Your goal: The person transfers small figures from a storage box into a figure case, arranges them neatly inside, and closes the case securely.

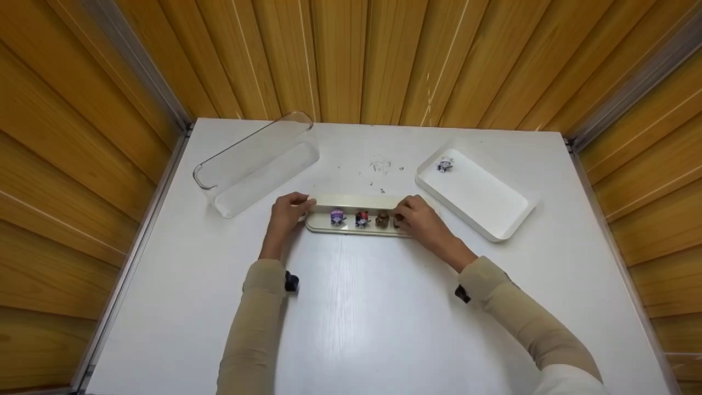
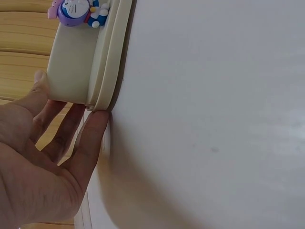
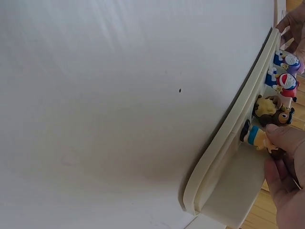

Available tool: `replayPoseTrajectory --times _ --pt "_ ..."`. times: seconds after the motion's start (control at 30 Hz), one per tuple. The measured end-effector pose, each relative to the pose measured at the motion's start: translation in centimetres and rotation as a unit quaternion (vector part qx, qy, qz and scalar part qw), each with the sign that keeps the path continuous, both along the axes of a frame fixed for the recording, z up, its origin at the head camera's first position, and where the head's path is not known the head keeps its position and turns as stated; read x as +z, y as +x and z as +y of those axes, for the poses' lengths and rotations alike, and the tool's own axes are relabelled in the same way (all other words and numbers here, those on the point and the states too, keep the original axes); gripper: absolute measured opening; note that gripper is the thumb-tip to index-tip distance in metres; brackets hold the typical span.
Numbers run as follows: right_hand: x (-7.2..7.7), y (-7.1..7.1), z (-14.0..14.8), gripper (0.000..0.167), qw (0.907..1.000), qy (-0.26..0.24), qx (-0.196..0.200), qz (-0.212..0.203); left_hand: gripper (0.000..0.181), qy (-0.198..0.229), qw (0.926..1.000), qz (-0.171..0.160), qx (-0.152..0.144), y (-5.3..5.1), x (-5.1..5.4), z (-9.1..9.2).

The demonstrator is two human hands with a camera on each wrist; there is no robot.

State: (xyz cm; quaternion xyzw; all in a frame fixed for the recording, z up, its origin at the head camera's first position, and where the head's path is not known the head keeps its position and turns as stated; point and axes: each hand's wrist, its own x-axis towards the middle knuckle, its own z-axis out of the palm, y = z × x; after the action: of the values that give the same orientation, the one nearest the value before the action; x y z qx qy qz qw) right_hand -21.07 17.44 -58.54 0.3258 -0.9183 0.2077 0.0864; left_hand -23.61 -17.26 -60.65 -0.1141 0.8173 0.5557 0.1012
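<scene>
- Centrally, head view: tray on the white table, left hand at its left end, right hand near its right end
- Also in the head view: purple figure, red figure and brown figure in a row inside the tray; clear bin beyond to the left; white box beyond to the right, lone figure near its far corner
- Left wrist view: left hand holding the tray's end in a narrow grip between thumb and fingers
- Right wrist view: right hand pinching the tan figure, feet toward the tray, just beside the brown figure
</scene>
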Motion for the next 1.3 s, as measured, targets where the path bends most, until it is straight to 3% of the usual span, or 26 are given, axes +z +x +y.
replayPoseTrajectory --times 0.47,0.7,0.97,1.17,1.3 --pt "0.1 0.0 0.7 0.021 0.9999 0.011 0.01 -0.005 0.035 0.004 0.9998 -0.021 0.004 0.2 -0.4 0.2" --pt "1.6 -0.3 3.4 0.039 0.9984 -0.001 0.049 -0.029 0.033 0.004 0.9999 -0.01 0.004 0.4 -0.5 0.3" --pt "4.7 -2.5 6.8 0.043 0.9986 0.003 0.048 -0.021 0.037 0.004 0.9999 -0.013 -0.006 0.2 -0.3 0.2" --pt "6.9 -4.8 8.3 0.042 0.9989 0.034 0.016 -0.026 0.039 0.013 0.9996 -0.026 -0.001 0.1 0.0 0.0" --pt "7.6 -6.5 8.8 0.04 0.9971 0.064 -0.018 -0.037 0.037 0.008 0.9998 -0.019 0.003 0.0 0.0 0.0"
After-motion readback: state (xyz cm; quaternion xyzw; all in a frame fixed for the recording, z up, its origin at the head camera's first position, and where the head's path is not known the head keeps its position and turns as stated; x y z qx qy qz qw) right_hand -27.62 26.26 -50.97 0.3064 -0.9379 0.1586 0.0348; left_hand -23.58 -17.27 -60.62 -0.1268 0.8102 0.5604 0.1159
